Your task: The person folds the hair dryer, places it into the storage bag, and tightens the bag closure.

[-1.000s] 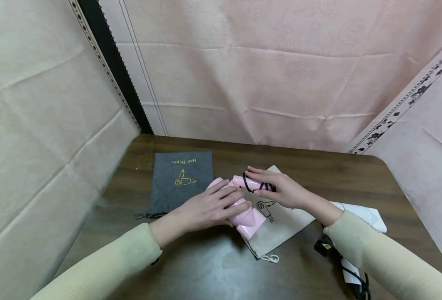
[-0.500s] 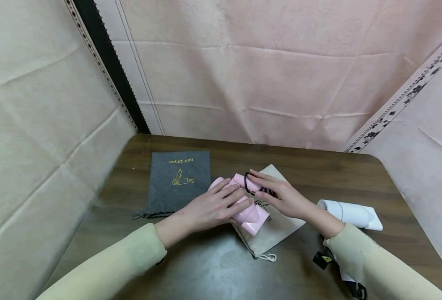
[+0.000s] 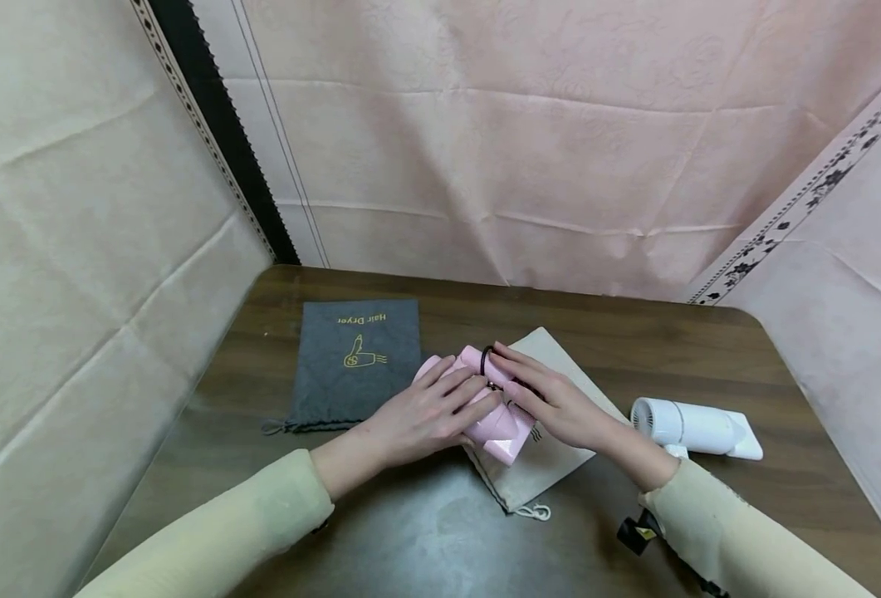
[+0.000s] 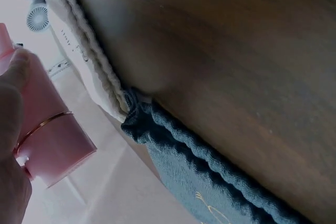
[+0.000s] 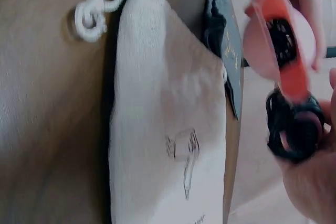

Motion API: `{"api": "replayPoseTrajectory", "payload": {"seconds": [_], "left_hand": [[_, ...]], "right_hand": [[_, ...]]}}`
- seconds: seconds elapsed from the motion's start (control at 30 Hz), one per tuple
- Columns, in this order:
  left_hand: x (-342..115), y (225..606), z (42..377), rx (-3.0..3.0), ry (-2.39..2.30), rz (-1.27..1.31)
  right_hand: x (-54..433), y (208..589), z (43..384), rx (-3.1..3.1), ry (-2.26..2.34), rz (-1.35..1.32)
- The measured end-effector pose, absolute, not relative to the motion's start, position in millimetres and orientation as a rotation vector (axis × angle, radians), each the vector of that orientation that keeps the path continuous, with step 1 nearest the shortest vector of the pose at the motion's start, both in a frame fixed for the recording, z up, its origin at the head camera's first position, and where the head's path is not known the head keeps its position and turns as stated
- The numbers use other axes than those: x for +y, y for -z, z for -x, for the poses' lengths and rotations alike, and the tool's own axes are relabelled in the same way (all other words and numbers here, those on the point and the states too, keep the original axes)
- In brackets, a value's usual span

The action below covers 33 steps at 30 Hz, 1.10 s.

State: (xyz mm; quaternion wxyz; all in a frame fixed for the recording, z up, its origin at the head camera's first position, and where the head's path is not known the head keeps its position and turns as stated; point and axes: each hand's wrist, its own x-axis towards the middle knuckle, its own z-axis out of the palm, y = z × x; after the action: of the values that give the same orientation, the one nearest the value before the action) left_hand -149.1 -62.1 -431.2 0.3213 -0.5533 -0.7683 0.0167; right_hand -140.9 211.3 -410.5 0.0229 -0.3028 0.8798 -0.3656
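Observation:
A pink hair dryer (image 3: pixel 498 432) is held over a beige drawstring bag (image 3: pixel 518 480). My left hand (image 3: pixel 427 417) grips its barrel from the left, fingers spread across the top. On the other side my right hand (image 3: pixel 560 405) holds the handle, which lies folded close along the barrel. A black cord (image 5: pixel 299 137) is wrapped in loops round the handle, as the right wrist view shows. In that view the dryer's nozzle (image 5: pixel 257 40) faces the camera. The left wrist view has the pink barrel (image 4: pixel 52 129) raised above the bags, with a gold ring round it.
A dark grey bag (image 3: pixel 361 386) printed "Hair Dryer" lies flat to the left. At right a white hair dryer (image 3: pixel 697 428) rests on the wooden table (image 3: pixel 380 540). A black plug (image 3: pixel 634 534) sits beside the right sleeve. Cloth curtains (image 3: pixel 545 166) hang behind and at both sides.
The handle has swung in closer to the pink dryer's barrel, with my right hand moving left and slightly down. My right forearm has uncovered more of the white hair dryer. My left hand stays nearly still.

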Motion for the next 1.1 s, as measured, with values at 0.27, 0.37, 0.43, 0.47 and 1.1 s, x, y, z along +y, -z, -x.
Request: {"api": "replayPoseTrajectory", "payload": {"seconds": [0.27, 0.37, 0.43, 0.47, 1.1], "left_hand": [[-57.2, 431.9, 145.8, -2.051, -0.03, 1.42], [-54.7, 429.6, 143.2, -2.07, -0.027, 1.409], [-52.5, 427.7, 141.3, -2.096, -0.022, 1.395], [-51.1, 427.1, 140.4, -2.106, -0.024, 1.384], [-34.8, 425.7, 137.9, -2.219, -0.011, 1.309]], "right_hand": [[209.7, 413.5, 142.7, 2.719, 1.128, 0.937], [212.9, 413.4, 145.7, 2.718, 1.089, 0.961], [214.8, 410.8, 148.1, 2.716, 1.068, 0.974], [215.7, 409.5, 149.5, 2.716, 1.059, 0.984], [239.2, 403.5, 155.0, 2.787, 1.009, 0.939]]}}
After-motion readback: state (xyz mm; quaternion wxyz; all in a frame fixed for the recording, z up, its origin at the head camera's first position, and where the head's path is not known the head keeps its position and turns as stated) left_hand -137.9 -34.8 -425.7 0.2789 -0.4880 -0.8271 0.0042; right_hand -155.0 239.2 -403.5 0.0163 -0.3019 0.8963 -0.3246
